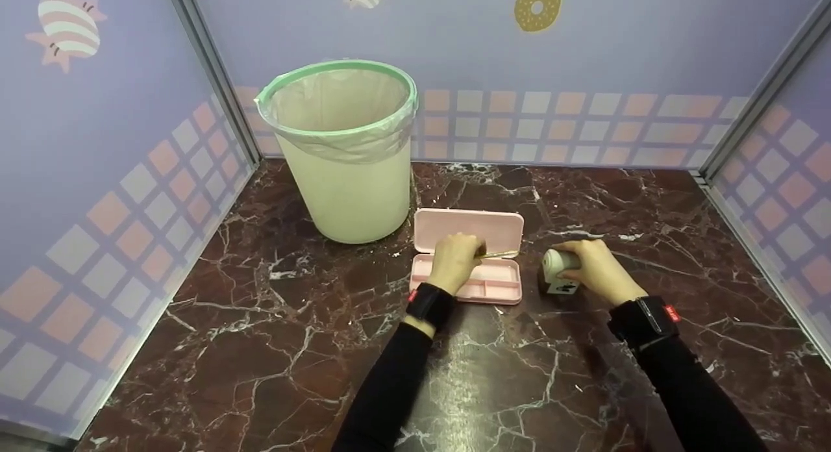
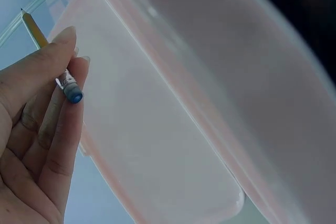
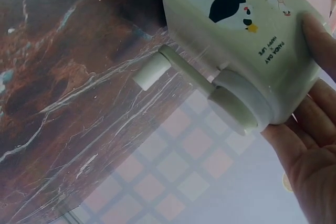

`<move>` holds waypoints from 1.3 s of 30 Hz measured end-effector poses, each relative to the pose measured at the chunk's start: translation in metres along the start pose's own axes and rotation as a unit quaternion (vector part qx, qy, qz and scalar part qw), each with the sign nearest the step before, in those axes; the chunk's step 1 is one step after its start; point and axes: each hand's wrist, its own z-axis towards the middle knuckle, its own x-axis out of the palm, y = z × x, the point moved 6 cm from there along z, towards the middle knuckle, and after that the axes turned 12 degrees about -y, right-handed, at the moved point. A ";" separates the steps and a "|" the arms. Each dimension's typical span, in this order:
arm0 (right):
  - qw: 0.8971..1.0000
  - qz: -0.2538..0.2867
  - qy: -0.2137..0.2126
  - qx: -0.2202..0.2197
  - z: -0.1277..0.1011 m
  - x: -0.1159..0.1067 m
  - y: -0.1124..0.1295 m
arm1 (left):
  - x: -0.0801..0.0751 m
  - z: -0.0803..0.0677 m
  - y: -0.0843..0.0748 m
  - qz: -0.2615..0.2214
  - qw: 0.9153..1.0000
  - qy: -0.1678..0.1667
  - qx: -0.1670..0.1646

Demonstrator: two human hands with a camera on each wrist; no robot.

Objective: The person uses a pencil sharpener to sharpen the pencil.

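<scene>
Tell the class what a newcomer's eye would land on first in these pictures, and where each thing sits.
First comes the pale bin with its green-rimmed liner, standing at the back left of the dark marble table. In front of it, at the centre, lies an open pink pencil case, over which the left hand pinches a yellow pencil. Just right of the case, the right hand holds a cream crank pencil sharpener with a panda picture.

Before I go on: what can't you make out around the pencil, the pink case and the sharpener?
- Pencil: its middle is hidden by the left hand in both views.
- Pink case: tray contents covered by that hand in the head view, blurred at the left wrist.
- Sharpener: its pencil hole shows in no view; the right hand covers one side.
</scene>
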 end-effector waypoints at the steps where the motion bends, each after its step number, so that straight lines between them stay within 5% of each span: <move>1: 1.000 0.000 -0.001 -0.001 0.000 0.000 0.000 | 0.000 -0.001 0.001 0.000 1.000 0.001 0.000; 19: 1.000 -0.001 -0.002 -0.002 -0.002 -0.003 -0.003 | -0.009 -0.010 0.028 -0.002 1.000 0.003 -0.005; 29: 1.000 0.010 0.018 0.002 0.003 -0.003 0.001 | 0.001 -0.015 0.042 0.013 0.999 0.044 -0.021; 39: 0.999 0.016 0.043 -0.005 0.007 -0.003 0.006 | 0.008 -0.018 0.051 0.025 0.998 0.047 -0.033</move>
